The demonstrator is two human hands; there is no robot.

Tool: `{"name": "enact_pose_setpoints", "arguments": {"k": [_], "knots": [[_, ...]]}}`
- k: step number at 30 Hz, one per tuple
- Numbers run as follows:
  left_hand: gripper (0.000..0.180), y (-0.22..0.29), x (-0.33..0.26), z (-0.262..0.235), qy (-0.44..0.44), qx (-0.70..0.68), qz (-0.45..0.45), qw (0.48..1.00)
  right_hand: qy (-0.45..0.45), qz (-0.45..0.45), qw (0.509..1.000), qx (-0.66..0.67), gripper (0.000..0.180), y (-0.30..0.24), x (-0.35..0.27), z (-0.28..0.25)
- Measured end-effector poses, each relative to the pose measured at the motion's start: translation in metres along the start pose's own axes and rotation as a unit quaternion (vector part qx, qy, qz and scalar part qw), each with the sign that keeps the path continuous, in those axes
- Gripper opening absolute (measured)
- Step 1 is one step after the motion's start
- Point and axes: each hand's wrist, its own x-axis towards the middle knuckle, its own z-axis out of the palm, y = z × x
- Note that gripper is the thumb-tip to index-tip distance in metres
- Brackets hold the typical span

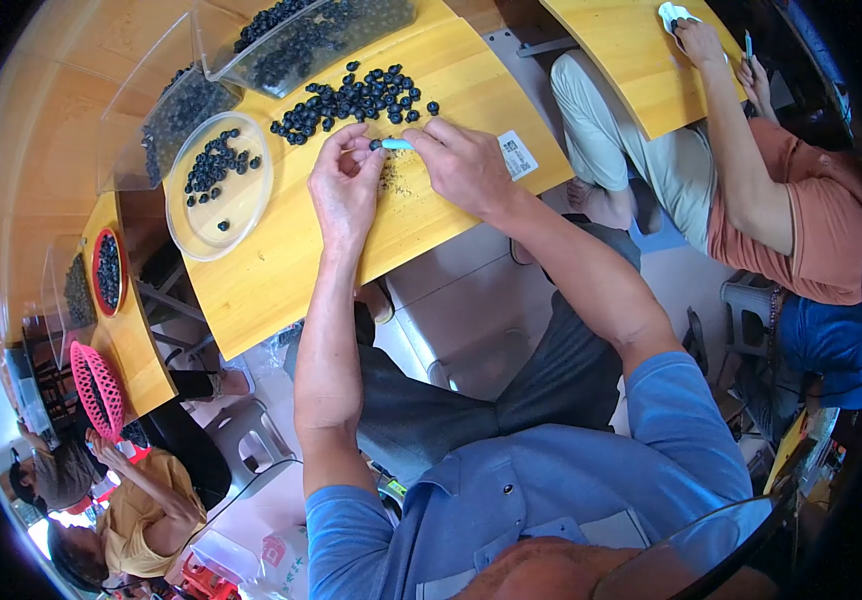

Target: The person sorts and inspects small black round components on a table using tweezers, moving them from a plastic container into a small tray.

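Observation:
My left hand (344, 190) pinches a small dark round bead (375, 145) over the yellow wooden table (281, 270). My right hand (463, 165) holds a thin light-blue tool (397, 144) whose tip meets that bead. Just beyond my hands lies a loose pile of dark beads (356, 100). To the left sits a round clear dish (221, 188) with several beads in it. Fine dark crumbs lie on the wood under my hands.
Two clear plastic trays (301, 40) of dark beads stand at the table's far edge. A person in an orange shirt (781, 200) works at the table to the right. At left, another table holds a red bowl (108, 270) and a pink basket (98, 390), with people below.

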Motion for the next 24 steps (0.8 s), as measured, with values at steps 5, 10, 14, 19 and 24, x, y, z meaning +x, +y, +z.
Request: {"name": "enact_pose_setpoints", "arguments": {"k": [5, 10, 14, 19, 24], "knots": [[0.037, 0.003, -0.003, -0.002, 0.009, -0.017, -0.009, 1.0, 0.011, -0.003, 1.0, 0.002, 0.023, 0.0, -0.001, 0.004], [0.04, 0.01, -0.014, -0.004, 0.019, -0.074, 0.019, 0.997, -0.066, 0.06, 0.995, -0.041, 0.016, 0.001, 0.001, 0.006], [0.029, 0.0, -0.011, -0.016, 0.044, -0.012, 0.034, 0.998, -0.056, 0.049, 0.996, -0.04, 0.016, 0.004, -0.001, 0.008], [0.016, -0.005, -0.007, -0.037, 0.085, -0.002, 0.045, 0.995, -0.046, 0.069, 0.997, 0.0, 0.019, 0.005, 0.0, 0.007], [0.018, -0.008, 0.005, -0.073, 0.162, -0.042, 0.061, 0.984, -0.04, 0.077, 0.996, 0.015, 0.019, 0.005, 0.0, 0.005]]}}
